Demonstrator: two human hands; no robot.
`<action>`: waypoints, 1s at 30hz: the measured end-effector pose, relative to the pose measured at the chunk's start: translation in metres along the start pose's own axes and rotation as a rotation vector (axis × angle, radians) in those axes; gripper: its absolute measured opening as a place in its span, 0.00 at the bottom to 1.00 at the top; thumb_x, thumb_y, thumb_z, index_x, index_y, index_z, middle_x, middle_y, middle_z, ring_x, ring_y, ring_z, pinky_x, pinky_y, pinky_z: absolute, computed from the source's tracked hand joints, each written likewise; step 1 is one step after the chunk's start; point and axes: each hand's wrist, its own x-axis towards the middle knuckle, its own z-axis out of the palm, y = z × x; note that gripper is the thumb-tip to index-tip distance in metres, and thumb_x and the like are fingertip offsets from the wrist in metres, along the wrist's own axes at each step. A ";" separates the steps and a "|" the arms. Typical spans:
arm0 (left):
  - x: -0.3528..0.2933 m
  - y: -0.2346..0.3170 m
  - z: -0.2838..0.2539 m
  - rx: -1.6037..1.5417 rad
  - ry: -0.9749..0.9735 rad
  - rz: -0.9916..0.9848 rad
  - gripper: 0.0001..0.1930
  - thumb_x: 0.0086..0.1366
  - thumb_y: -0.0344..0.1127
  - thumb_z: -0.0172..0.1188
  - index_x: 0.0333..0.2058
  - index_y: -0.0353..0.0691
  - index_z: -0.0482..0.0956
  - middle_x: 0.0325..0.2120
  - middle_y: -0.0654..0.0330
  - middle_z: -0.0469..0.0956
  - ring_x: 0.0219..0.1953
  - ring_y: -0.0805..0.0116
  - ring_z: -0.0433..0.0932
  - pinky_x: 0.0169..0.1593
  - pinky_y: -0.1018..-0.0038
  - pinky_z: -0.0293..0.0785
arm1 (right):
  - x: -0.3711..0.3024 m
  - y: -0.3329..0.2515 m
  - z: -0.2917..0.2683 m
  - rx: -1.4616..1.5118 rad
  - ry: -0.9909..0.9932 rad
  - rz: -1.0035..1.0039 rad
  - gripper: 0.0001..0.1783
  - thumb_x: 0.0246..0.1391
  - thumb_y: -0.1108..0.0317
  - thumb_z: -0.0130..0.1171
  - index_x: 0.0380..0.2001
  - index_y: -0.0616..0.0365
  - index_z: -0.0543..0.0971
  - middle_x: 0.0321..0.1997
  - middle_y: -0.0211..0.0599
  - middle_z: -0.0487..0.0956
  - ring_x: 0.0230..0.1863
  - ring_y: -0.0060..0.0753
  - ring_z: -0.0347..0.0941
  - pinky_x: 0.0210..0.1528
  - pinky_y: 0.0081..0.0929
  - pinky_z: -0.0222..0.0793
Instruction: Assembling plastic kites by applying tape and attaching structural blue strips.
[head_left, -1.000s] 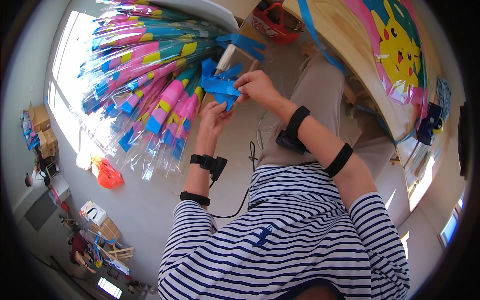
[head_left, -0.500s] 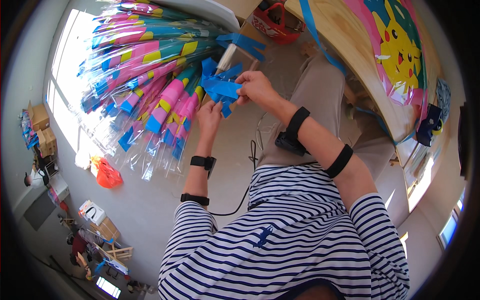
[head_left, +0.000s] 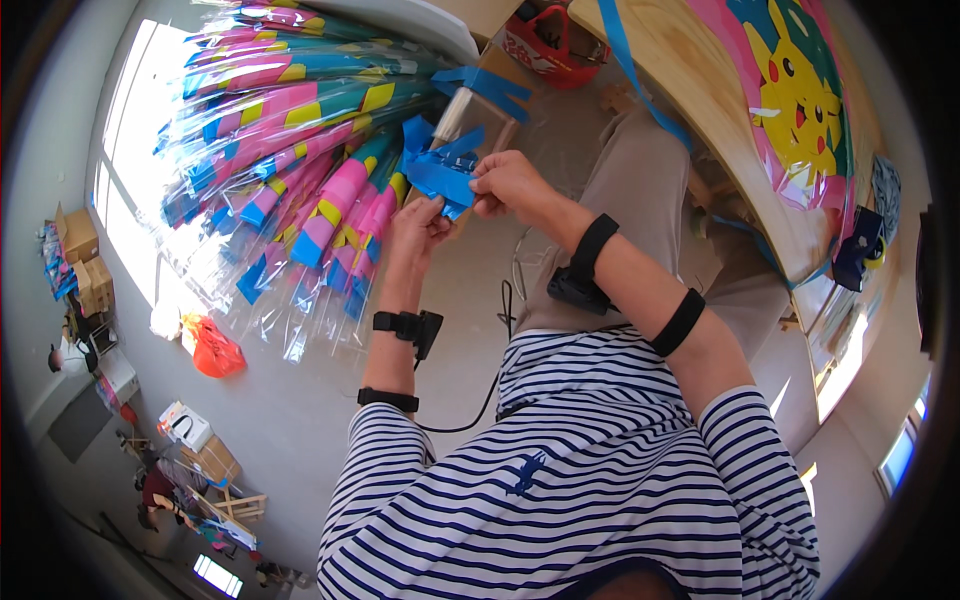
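Note:
A blue ribbon (head_left: 440,178), folded into loose strips, lies at the gathered end of the packed bundle. My right hand (head_left: 515,186) pinches its right end between thumb and fingers. Just below and to the left, my left hand (head_left: 418,232) has its fingers closed at the ribbon's lower edge. Beside both hands, the bundle of long pink, blue, green and yellow rolls (head_left: 300,130) in clear plastic sleeves fans out to the left. Another blue strip (head_left: 490,82) crosses the bundle's end farther off.
A wooden table (head_left: 660,60) stands at the right, bearing a sheet with a yellow cartoon figure (head_left: 795,100). A red bag (head_left: 550,45) sits beyond my hands. On the floor at left lies an orange-red plastic bag (head_left: 213,347). Another person (head_left: 155,490) is at the far lower left.
My left hand has turned at the wrist and risen slightly toward the ribbon. My right hand has shifted a little left and down, and the ribbon's folds have changed shape.

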 end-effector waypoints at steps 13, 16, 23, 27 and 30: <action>0.002 -0.007 0.001 -0.209 -0.032 -0.007 0.04 0.62 0.28 0.62 0.31 0.43 0.76 0.35 0.60 0.80 0.39 0.64 0.81 0.51 0.58 0.78 | 0.001 0.007 0.012 0.174 -0.005 0.115 0.07 0.58 0.80 0.55 0.40 0.66 0.72 0.34 0.44 0.79 0.29 0.37 0.82 0.35 0.41 0.82; 0.002 -0.008 0.004 -0.250 -0.004 -0.008 0.06 0.62 0.27 0.62 0.36 0.42 0.76 0.36 0.59 0.80 0.39 0.63 0.80 0.51 0.59 0.78 | 0.002 0.008 0.012 0.166 -0.003 0.117 0.07 0.58 0.79 0.55 0.40 0.66 0.72 0.34 0.43 0.79 0.30 0.37 0.82 0.36 0.41 0.81; 0.005 -0.009 0.001 -0.353 -0.053 -0.036 0.11 0.62 0.26 0.63 0.43 0.40 0.75 0.38 0.57 0.81 0.40 0.62 0.82 0.49 0.57 0.80 | 0.005 0.009 0.012 0.189 -0.041 0.113 0.09 0.57 0.79 0.58 0.41 0.62 0.71 0.33 0.41 0.79 0.30 0.37 0.82 0.37 0.42 0.81; 0.008 -0.012 -0.002 -0.394 -0.098 -0.044 0.11 0.63 0.28 0.63 0.44 0.40 0.75 0.39 0.57 0.81 0.40 0.62 0.82 0.49 0.58 0.79 | 0.007 0.009 0.010 0.186 -0.028 0.123 0.07 0.56 0.76 0.62 0.35 0.58 0.73 0.32 0.36 0.78 0.31 0.32 0.81 0.42 0.38 0.81; 0.008 -0.013 -0.003 -0.415 -0.137 -0.048 0.13 0.63 0.28 0.63 0.46 0.40 0.75 0.40 0.57 0.81 0.40 0.62 0.82 0.50 0.58 0.78 | 0.006 0.008 0.009 0.206 -0.029 0.112 0.07 0.56 0.76 0.62 0.34 0.58 0.73 0.31 0.35 0.78 0.31 0.32 0.80 0.42 0.38 0.81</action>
